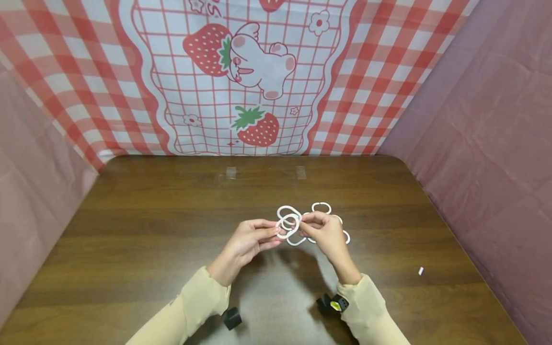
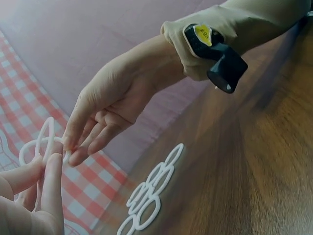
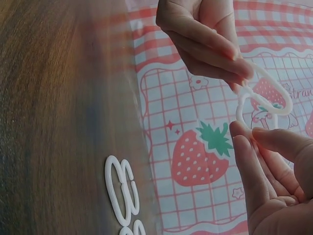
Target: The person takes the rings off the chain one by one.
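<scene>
Two white oval plastic rings are held up above the table, crossing each other. My left hand (image 1: 250, 240) pinches one ring (image 2: 51, 128) between thumb and fingers, and it stands nearly upright in the left wrist view. The other ring (image 3: 238, 115) is pinched by my right hand (image 1: 326, 235), thumb against fingertips. In the head view the pair overlaps between the hands. Several more white oval rings (image 2: 159, 215) lie on the table in a loose cluster, partly hidden behind the right hand in the head view. Some show a small gap in their outline.
On the brown wooden table (image 1: 142, 249), a small white piece (image 1: 420, 271) lies to the right. Two clear tape strips (image 1: 231, 172) are near the back edge. Black wrist devices (image 1: 233, 318) hang below both sleeves. A strawberry-patterned cloth (image 1: 241, 124) rises behind, with pink cloth on both sides.
</scene>
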The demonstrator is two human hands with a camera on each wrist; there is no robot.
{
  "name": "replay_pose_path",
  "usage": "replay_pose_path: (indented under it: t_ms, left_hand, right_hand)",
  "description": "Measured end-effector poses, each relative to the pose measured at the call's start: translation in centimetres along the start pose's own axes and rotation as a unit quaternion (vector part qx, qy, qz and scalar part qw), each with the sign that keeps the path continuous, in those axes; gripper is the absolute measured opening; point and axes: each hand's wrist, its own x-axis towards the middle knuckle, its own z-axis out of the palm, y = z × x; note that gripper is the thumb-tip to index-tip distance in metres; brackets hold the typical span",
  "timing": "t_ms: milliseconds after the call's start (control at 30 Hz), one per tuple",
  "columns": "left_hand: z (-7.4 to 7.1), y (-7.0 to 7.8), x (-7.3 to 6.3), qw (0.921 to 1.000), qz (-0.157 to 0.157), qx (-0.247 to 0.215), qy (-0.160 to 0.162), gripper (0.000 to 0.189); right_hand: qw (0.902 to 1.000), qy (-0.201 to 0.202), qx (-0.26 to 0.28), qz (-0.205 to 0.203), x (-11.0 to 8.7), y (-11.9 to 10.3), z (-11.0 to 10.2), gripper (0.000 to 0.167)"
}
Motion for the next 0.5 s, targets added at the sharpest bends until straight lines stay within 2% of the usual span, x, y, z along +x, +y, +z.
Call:
replay_pose_path:
  t_ms: [100,233,500]
  left_hand:
    - [-0.2,0.1,0.2,0.9999,0.006,0.009,0.009,0.016]
    - [-0.5,0.4,0.5,0.9994,0.012,0.021,0.024,0.026]
    - [-1.0,0.9,0.8,0.9971,0.03,0.054,0.045,0.03]
  right_hand:
    - [0.9999,0.002,0.005,0.009,0.1,-0.1,-0.1,0.022]
    - [0.9999,0.004,-0.001,0.014,0.2,-0.4,-0.3,0.024]
    - [0.9991,0.029,-0.031,0.006,1.2,-0.6,-1.0,0.025]
